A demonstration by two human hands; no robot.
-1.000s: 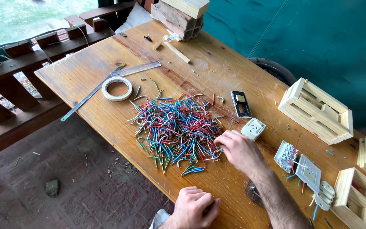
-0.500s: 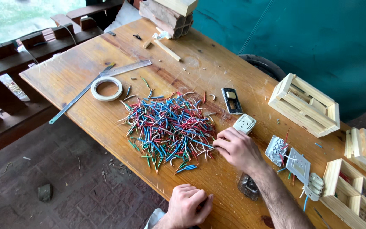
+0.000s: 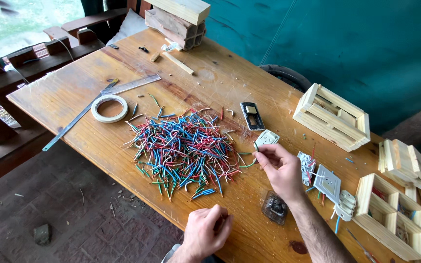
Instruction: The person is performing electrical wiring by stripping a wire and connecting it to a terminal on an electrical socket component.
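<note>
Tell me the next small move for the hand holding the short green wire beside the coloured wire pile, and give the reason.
Probably carry it across to the left hand. The right hand pinches one short green wire piece at the edge of the heap of cut coloured wires, lifted off the wooden table. The left hand is closed near the table's front edge, seemingly gripping something, though what it holds is hidden.

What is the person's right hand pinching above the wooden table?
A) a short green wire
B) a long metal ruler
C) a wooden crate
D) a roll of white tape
A: the right hand pinches a short green wire between its fingertips at the edge of the heap of coloured wire pieces, while the roll of white tape and the long metal ruler lie untouched further off on the wooden table.
</note>
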